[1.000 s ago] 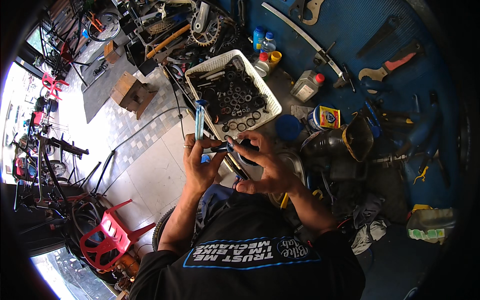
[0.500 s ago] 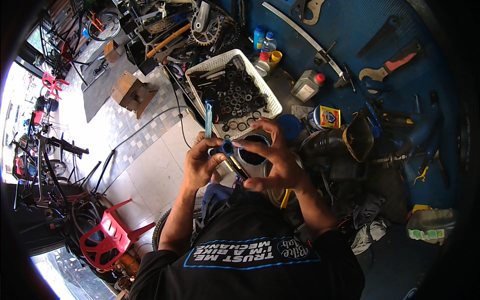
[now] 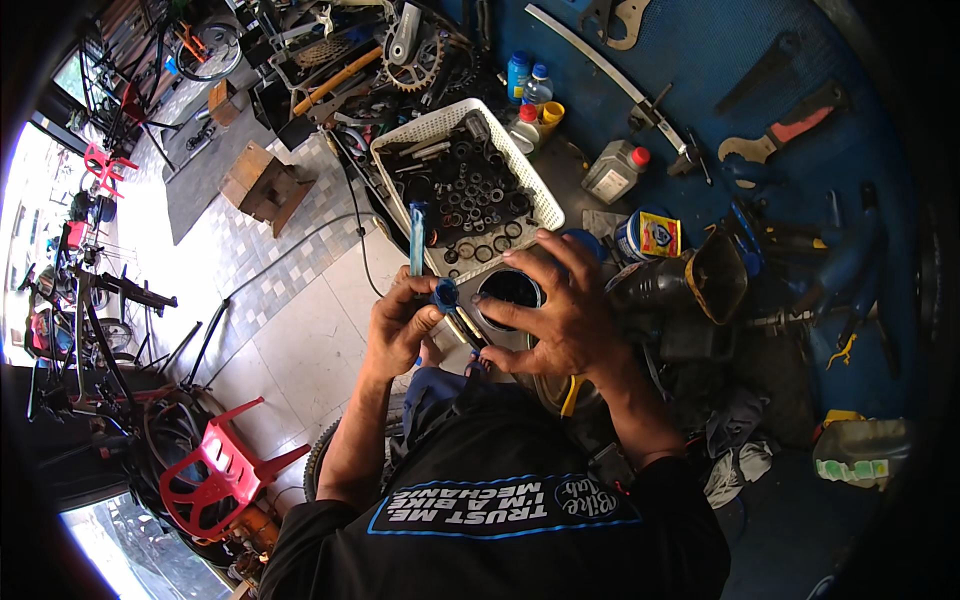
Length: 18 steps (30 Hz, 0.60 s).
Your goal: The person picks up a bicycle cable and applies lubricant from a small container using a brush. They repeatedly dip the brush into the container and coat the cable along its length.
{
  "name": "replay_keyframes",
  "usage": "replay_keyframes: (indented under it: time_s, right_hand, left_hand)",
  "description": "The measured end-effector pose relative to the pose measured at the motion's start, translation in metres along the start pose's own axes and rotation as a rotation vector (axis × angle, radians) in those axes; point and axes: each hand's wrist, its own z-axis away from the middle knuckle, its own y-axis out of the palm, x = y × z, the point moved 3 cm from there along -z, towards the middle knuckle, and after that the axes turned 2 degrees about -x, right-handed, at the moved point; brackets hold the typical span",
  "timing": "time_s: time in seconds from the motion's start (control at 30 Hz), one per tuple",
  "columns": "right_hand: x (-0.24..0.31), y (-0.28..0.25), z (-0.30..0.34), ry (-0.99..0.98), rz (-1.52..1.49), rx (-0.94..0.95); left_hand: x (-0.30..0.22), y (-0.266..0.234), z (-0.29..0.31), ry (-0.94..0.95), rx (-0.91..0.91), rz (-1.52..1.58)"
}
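My left hand (image 3: 398, 325) pinches a small round part (image 3: 446, 293) smeared with blue grease, a dark hollow in its middle. Beyond its knuckles stands a long translucent blue strip (image 3: 417, 240); whether the hand grips it too, I cannot tell. Thin gold and dark rods (image 3: 465, 328) slant down from the small part towards my right thumb. With its fingers spread, my right hand (image 3: 575, 315) hovers to the right of the small part, apart from it. Between the hands, partly behind the right fingers, shows a round tub (image 3: 512, 288) with dark contents.
A white perforated basket (image 3: 550, 205) of rings and metal parts lies ahead. Bottles (image 3: 517, 75), a grey jug (image 3: 616, 172) and a cut plastic container (image 3: 715, 275) stand to its right. A red plastic chair (image 3: 225, 465) is at left, and tools (image 3: 785, 135) hang on the blue panel.
My right hand has drawn back to the right, its index finger leaving the small round part and its fingers spreading. The small part has shifted slightly left in my left hand.
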Motion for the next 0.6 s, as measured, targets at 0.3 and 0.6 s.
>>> replay_keyframes:
  time_s: [0.3,0.6]
  right_hand:
    - [-0.006,0.012,-0.009,0.148,-0.573,0.089]
    - [-0.017,0.031,0.001,0.189,-0.958,0.098]
  left_hand:
    - [-0.015,0.007,-0.005,-0.011,0.068,-0.12]
    - [-0.012,0.002,-0.003,-0.004,0.119,-0.155]
